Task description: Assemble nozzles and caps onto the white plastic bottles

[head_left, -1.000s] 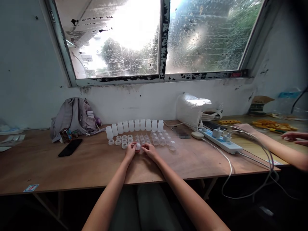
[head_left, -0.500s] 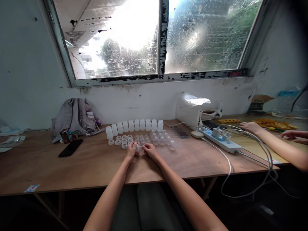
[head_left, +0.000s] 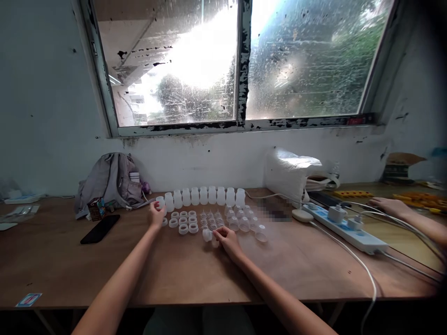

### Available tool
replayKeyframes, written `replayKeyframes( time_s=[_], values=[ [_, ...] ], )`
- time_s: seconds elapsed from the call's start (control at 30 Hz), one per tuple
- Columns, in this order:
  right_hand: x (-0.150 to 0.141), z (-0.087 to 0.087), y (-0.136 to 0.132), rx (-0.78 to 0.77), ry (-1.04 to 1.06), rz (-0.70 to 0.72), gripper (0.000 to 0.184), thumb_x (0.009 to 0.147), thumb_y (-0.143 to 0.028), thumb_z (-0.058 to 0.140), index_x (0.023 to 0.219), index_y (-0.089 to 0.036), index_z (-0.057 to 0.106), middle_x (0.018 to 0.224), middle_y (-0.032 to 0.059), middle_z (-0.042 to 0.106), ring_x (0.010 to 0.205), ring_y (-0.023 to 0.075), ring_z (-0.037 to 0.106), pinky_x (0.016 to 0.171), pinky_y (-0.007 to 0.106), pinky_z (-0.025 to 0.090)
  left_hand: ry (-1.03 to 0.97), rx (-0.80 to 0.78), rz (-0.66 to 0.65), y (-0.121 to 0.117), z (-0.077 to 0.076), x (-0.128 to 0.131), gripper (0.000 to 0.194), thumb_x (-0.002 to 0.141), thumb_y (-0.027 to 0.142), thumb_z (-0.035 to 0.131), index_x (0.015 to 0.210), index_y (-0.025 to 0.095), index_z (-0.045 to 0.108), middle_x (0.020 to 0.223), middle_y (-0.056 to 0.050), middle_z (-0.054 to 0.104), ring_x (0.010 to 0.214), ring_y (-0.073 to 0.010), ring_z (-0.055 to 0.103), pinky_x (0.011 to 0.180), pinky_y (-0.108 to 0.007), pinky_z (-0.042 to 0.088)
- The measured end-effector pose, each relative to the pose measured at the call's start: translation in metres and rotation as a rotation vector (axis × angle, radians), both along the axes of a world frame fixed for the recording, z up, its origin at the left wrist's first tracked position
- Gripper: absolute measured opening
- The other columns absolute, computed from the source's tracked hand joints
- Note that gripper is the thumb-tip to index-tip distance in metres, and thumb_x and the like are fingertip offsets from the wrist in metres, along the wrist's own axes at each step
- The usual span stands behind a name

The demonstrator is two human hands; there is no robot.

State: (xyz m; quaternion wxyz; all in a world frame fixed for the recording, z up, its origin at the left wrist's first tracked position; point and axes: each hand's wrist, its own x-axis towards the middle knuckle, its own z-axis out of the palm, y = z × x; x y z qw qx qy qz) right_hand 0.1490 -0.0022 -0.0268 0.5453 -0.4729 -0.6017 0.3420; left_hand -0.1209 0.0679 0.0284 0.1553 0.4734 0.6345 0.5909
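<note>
My left hand (head_left: 156, 216) is closed round the leftmost milky plastic bottle (head_left: 160, 202), at the end of a row of bottles (head_left: 194, 196). In my right hand (head_left: 226, 239), thumb and fingers pinch a small translucent bottle top (head_left: 207, 235), tilted just above the table; its exact parts are too small to make out. Between the hands lie white screw rings (head_left: 183, 229) in short rows. Behind the right fingers stand several clear pointed teats (head_left: 211, 218). Clear domed caps (head_left: 244, 224) are grouped to the right of them.
A phone (head_left: 100, 229), a small carton (head_left: 96, 209) and a grey backpack (head_left: 110, 184) are at the left. To the right are a white bag (head_left: 284, 179), a round white device (head_left: 302, 215) and a power strip (head_left: 349, 230) with loose cables. Another person's hand (head_left: 391, 206) is beyond.
My left hand has left the right hand and moved left to the end bottle. My right hand keeps the translucent bottle top. The view has tilted up and shifted slightly.
</note>
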Motion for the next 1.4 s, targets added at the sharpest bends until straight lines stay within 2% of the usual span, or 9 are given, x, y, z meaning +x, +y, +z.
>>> replayKeyframes(
  time_s=[0.13,0.27,0.43,0.53,0.6,0.73,0.9,1.1,1.4],
  values=[
    [0.002,0.005,0.005,0.020,0.045,0.007,0.036,0.061,-0.053,0.056,0.061,-0.017,0.057,0.049,0.0006,0.054,0.039,0.0111,0.044,0.037,0.022,0.032,0.069,-0.008,0.090,0.027,-0.005,-0.029,0.064,0.052,0.034,0.069,0.106,0.015,0.040,0.108,-0.013,0.050,0.098,-0.0243,0.051,0.081,-0.037,0.041],
    [0.006,0.018,0.019,0.013,0.062,0.041,0.035,0.064,-0.052,0.055,0.062,-0.017,0.055,0.046,-0.0019,0.049,0.036,0.0094,0.040,0.035,0.022,0.030,0.128,-0.036,0.054,0.047,-0.015,-0.032,0.064,0.046,0.032,0.072,0.101,0.016,0.044,0.096,-0.009,0.058,0.088,-0.0234,0.056,0.075,-0.034,0.043],
    [0.013,0.043,0.035,0.111,0.028,0.027,0.030,0.069,-0.046,0.054,0.067,-0.017,0.056,0.057,0.0003,0.054,0.042,0.0096,0.046,0.040,0.022,0.035,0.187,0.016,0.125,0.047,-0.004,-0.031,0.050,0.062,0.038,0.060,0.105,0.016,0.047,0.102,-0.011,0.057,0.095,-0.0268,0.053,0.080,-0.036,0.041],
    [0.019,0.049,0.040,0.130,0.087,0.048,0.029,0.070,-0.045,0.054,0.073,-0.017,0.057,0.058,0.0008,0.056,0.046,0.0111,0.050,0.043,0.023,0.039,0.293,0.214,0.238,0.029,0.008,-0.015,0.049,0.073,0.040,0.046,0.116,0.017,0.041,0.113,-0.012,0.050,0.104,-0.0267,0.047,0.087,-0.037,0.037],
    [0.022,0.048,0.042,0.109,0.179,0.064,0.029,0.068,-0.045,0.056,0.076,-0.016,0.057,0.058,0.0009,0.056,0.048,0.0119,0.052,0.046,0.024,0.042,0.373,0.287,0.075,0.012,0.010,0.007,0.045,0.075,0.039,0.044,0.115,0.018,0.041,0.112,-0.009,0.050,0.103,-0.0239,0.048,0.087,-0.034,0.037],
    [0.028,0.045,0.042,-0.015,0.431,0.058,0.030,0.060,-0.040,0.065,0.075,-0.015,0.059,0.064,0.0017,0.058,0.054,0.0127,0.055,0.054,0.027,0.047,0.434,0.204,-0.404,-0.020,-0.001,0.068,0.044,0.069,0.039,0.053,0.108,0.021,0.044,0.093,-0.004,0.058,0.080,-0.0184,0.057,0.073,-0.028,0.045],
    [0.035,0.047,0.035,-0.152,0.638,0.089,0.029,0.054,-0.034,0.070,0.073,-0.015,0.061,0.067,0.0022,0.059,0.057,0.0122,0.056,0.059,0.028,0.049,0.458,0.176,-0.641,-0.043,-0.019,0.116,0.038,0.068,0.037,0.057,0.102,0.022,0.050,0.091,-0.003,0.060,0.075,-0.0168,0.057,0.070,-0.026,0.044],
    [0.032,0.047,0.030,-0.111,0.454,0.150,0.029,0.060,-0.038,0.066,0.076,-0.014,0.062,0.065,0.0017,0.058,0.055,0.0106,0.052,0.055,0.026,0.046,0.381,0.163,-0.748,-0.052,-0.021,0.119,0.033,0.072,0.033,0.054,0.102,0.021,0.055,0.098,-0.006,0.060,0.087,-0.0195,0.055,0.075,-0.028,0.043],
    [0.039,0.047,0.041,-0.130,0.198,0.304,0.026,0.069,-0.039,0.058,0.074,-0.014,0.058,0.058,0.0003,0.055,0.056,0.0117,0.052,0.057,0.026,0.044,0.021,-0.097,-1.000,-0.038,-0.028,0.109,0.032,0.073,0.038,0.052,0.097,0.017,0.058,0.095,-0.007,0.060,0.085,-0.0199,0.055,0.070,-0.024,0.043]
  ],
)
